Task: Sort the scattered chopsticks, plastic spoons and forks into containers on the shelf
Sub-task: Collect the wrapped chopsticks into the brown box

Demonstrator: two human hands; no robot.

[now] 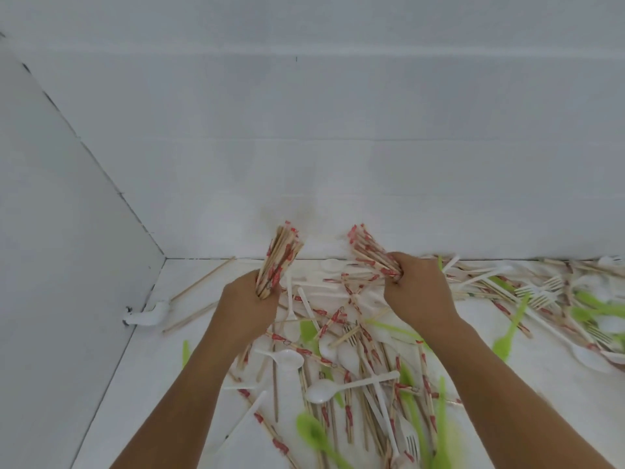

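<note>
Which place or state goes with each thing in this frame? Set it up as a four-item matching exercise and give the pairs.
Things
1. left hand
2. right hand
3. white forks
4. bare chopsticks

Places or states
A. lying by the back left corner, apart from the main pile
B. gripping a bundle of chopsticks that stands nearly upright
C. lying at the far right, near the back wall
D. gripping a fanned bundle that leans to the left

Pairs: 1-B, 2-D, 3-C, 4-A
</note>
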